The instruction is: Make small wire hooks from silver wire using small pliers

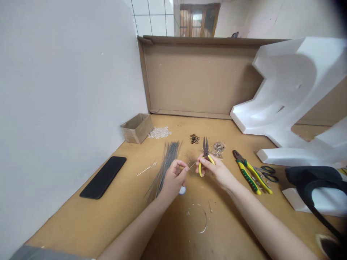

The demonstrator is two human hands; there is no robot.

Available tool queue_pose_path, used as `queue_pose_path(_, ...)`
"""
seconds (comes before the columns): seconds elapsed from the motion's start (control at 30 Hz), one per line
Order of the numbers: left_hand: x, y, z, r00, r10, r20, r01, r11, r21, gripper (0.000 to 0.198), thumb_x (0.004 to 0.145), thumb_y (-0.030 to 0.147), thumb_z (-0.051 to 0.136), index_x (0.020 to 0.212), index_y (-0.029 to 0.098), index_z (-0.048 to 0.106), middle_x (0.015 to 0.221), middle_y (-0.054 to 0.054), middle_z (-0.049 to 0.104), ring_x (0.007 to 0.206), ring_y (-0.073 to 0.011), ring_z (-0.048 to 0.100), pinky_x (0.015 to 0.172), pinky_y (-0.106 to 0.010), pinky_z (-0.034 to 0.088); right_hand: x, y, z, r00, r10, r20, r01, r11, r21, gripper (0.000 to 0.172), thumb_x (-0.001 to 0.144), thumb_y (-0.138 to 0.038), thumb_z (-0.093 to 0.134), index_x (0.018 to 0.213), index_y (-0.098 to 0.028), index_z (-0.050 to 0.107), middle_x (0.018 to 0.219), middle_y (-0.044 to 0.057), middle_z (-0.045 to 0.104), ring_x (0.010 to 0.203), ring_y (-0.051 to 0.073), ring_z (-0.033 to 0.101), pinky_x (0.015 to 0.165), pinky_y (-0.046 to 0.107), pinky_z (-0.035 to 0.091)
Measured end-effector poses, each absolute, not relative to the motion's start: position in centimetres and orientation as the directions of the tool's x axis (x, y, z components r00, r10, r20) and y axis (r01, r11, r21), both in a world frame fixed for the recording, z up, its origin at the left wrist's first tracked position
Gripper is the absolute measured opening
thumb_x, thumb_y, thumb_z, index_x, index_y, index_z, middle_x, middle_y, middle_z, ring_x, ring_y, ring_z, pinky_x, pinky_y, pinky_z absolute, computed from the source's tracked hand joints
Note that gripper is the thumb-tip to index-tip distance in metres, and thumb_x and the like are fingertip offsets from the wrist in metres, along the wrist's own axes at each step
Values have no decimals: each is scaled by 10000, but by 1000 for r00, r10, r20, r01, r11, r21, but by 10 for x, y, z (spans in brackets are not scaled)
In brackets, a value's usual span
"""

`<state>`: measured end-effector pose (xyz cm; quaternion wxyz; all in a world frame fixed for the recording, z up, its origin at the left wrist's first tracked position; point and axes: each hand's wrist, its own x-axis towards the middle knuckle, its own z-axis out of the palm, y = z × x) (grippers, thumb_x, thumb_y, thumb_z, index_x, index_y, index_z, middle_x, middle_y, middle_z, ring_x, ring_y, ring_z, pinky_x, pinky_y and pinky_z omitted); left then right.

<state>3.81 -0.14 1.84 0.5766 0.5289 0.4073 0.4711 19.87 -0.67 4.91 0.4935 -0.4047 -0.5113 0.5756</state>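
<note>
In my right hand is a pair of needle-nose pliers with yellow handles, its dark jaws pointing away from me and slightly parted. My left hand pinches a thin wire that runs across toward the right fingers. Whether the right fingers also touch the wire I cannot tell. Under and beside the left hand lies a bundle of straight grey wires. A curved piece of wire rests on the table nearer to me. Part of a small whitish round thing shows below the left hand.
Clear beads lie by a small cardboard box. Black rings and a tangle of wire are farther back. Green-yellow pliers, scissors and white foam stand right. A black phone lies left.
</note>
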Motion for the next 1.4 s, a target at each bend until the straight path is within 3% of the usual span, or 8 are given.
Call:
queue_pose_path(0.23,32,3,23,144,987,72,-149,-50,988,177,741,299,570,779,184,440,542,88,402,390,-33,349,390,-158,281,202,-7,43,-297,955,-18,-204,-82,-976,267,740,-237,570,1001,-187,537,926,67,619,778,177,617,628,289,468)
queue_pose_path(0.4,24,7,26,6,987,162,-174,-158,972,150,784,299,543,829,190,450,557,79,403,430,-44,367,438,-163,308,198,-11,37,-396,910,-125,-85,-172,-981,329,737,-177,490,1065,-163,500,926,93,645,808,187,630,736,351,458)
queue_pose_path(0.5,21,9,26,-76,983,168,-198,-180,964,142,792,300,535,824,197,443,564,79,407,433,-45,366,443,-165,306,193,-15,39,-435,890,-134,93,-104,-990,312,751,-165,425,1057,-156,485,886,87,647,779,183,625,722,354,464)
queue_pose_path(0.57,20,10,25,-87,983,161,-200,-176,964,147,787,298,543,814,195,442,577,76,420,437,-43,374,446,-164,309,191,-20,44,-428,899,-89,303,50,-952,295,768,-148,385,1041,-168,495,881,76,643,796,184,609,722,343,458)
queue_pose_path(0.67,23,9,25,-63,986,155,-188,-164,968,155,784,302,549,822,190,450,552,80,409,435,-46,381,441,-161,308,190,-26,54,-382,924,-11,657,264,-707,308,758,-93,376,1001,-202,531,908,58,639,841,192,586,743,324,431)
queue_pose_path(0.77,26,6,25,-53,986,160,-165,-166,972,160,782,301,549,827,180,455,533,83,399,423,-46,375,427,-156,299,192,-30,59,-364,931,-4,785,305,-539,396,741,-58,375,1080,-217,503,952,56,641,867,202,588,745,311,421)
queue_pose_path(1.17,36,-5,16,97,988,116,-51,-112,992,147,788,315,523,816,193,446,459,96,382,395,-57,336,399,-156,260,202,-23,57,-406,914,4,660,297,-690,382,776,-62,346,1097,-222,476,931,26,627,830,167,565,734,299,419)
queue_pose_path(1.4,35,-5,15,80,991,108,-30,-106,994,141,789,316,520,817,198,449,455,94,389,399,-61,345,405,-158,257,201,-20,57,-459,888,28,566,316,-762,378,777,-51,343,1098,-187,489,847,32,620,763,149,553,699,283,413)
